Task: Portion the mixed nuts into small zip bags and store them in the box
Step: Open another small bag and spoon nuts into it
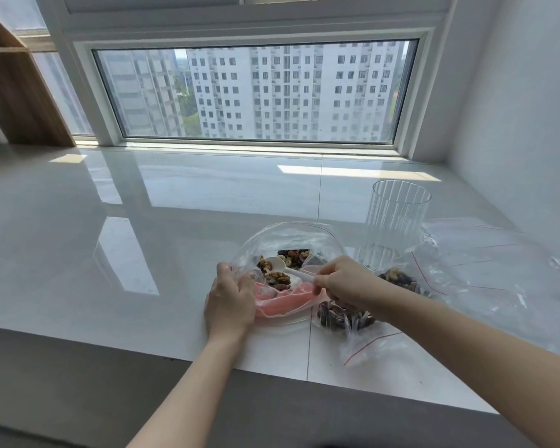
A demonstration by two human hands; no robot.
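Mixed nuts (277, 275) are scooped inside a large open bag (288, 240) with a white spoon (286, 268) pinched by right hand (343, 281), bag edge gripped by left hand (228, 302); filled zip bags (346, 318) and ribbed clear box (393, 226) crowded at right on counter (143, 221).

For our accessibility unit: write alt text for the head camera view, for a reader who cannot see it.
A person's right hand dips a white spoon into mixed nuts in a large clear bag that the left hand holds open on a white counter. Two small filled zip bags and a ribbed clear container sit to the right.
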